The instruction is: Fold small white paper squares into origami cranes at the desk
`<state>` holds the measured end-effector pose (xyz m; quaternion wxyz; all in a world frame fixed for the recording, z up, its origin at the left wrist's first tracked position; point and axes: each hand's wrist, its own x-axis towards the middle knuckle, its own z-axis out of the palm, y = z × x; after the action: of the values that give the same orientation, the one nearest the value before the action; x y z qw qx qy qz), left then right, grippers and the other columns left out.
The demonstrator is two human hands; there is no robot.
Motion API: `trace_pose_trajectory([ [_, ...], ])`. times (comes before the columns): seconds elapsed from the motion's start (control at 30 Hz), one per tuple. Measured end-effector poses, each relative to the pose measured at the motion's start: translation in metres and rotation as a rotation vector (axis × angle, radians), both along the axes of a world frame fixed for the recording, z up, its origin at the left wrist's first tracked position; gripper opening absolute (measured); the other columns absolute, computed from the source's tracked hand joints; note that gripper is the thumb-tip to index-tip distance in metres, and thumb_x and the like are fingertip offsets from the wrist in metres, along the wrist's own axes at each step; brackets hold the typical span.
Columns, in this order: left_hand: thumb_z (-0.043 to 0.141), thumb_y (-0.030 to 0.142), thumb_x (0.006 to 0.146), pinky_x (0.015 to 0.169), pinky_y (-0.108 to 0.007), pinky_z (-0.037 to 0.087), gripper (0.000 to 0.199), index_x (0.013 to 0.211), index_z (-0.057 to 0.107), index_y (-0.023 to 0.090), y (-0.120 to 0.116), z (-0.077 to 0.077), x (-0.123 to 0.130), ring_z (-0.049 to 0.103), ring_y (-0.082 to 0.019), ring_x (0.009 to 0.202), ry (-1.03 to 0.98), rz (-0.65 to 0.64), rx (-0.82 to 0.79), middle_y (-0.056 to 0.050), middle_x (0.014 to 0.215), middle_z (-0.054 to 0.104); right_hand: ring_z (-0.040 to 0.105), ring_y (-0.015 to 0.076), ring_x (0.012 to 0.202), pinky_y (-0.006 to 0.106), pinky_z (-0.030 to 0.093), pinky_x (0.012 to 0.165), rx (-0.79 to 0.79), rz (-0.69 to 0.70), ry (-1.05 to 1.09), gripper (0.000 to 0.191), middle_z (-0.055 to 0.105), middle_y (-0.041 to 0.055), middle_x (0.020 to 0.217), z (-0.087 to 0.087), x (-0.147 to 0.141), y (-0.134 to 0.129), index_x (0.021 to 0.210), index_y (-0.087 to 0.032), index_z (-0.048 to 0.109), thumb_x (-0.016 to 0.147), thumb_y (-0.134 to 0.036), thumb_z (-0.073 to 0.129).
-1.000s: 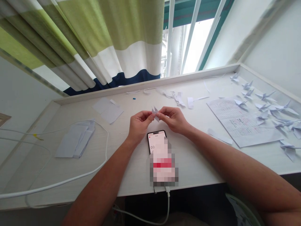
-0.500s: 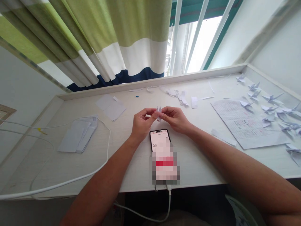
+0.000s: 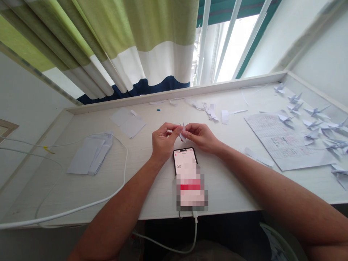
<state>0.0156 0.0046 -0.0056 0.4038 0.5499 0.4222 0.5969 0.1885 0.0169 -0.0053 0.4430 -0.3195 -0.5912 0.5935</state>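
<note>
Between my two hands is a small folded piece of white paper [image 3: 183, 135], pointed at the top, held just above the desk beyond the phone. My left hand [image 3: 165, 139] pinches its left side between thumb and fingers. From the other side, my right hand [image 3: 201, 137] grips it with the thumb in front and the fingers curled behind. Much of the paper is covered by the fingertips. Right below the hands lies a phone [image 3: 185, 159] with a lit screen, partly blurred out, and a white cable plugged into its lower end.
Several folded paper cranes [image 3: 311, 136] stand at the right, some on a written sheet [image 3: 272, 141]. Paper scraps [image 3: 209, 110] lie at the back. Stacked paper [image 3: 88, 156] and loose squares [image 3: 132, 125] are at the left. A white cable [image 3: 125, 159] loops across the desk [image 3: 146, 203].
The folded paper has tilted and shifted slightly left between my fingers. Its two upright points now sit further apart in angle. Both hands keep hold of it.
</note>
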Motion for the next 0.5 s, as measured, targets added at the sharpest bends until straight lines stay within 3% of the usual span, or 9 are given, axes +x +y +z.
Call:
trace_pose_trajectory([
  [0.2,0.082,0.043,0.087,0.073,-0.027,0.055,0.022,0.088,0.078,0.021,0.0002,-0.0032,0.0001,0.07,-0.016,0.084,0.084,0.041,0.018,-0.002,0.087,0.076,0.056,0.0149,0.073,0.03,0.043,0.07,-0.002,-0.017,-0.032,0.047,0.066,0.0011,0.077,-0.0006,-0.0001,-0.0001,0.082,-0.017,0.07,0.082,-0.062,0.084],
  [0.5,0.088,0.038,0.082,0.077,-0.029,0.058,0.024,0.088,0.075,0.02,-0.0029,0.0012,0.0016,0.074,-0.017,0.084,0.044,0.08,-0.01,-0.004,0.088,0.078,0.054,0.0145,0.072,0.029,0.043,0.068,0.001,-0.026,-0.046,0.046,0.066,0.0008,0.077,-0.0049,-0.0006,0.0008,0.083,-0.017,0.07,0.083,-0.062,0.083],
])
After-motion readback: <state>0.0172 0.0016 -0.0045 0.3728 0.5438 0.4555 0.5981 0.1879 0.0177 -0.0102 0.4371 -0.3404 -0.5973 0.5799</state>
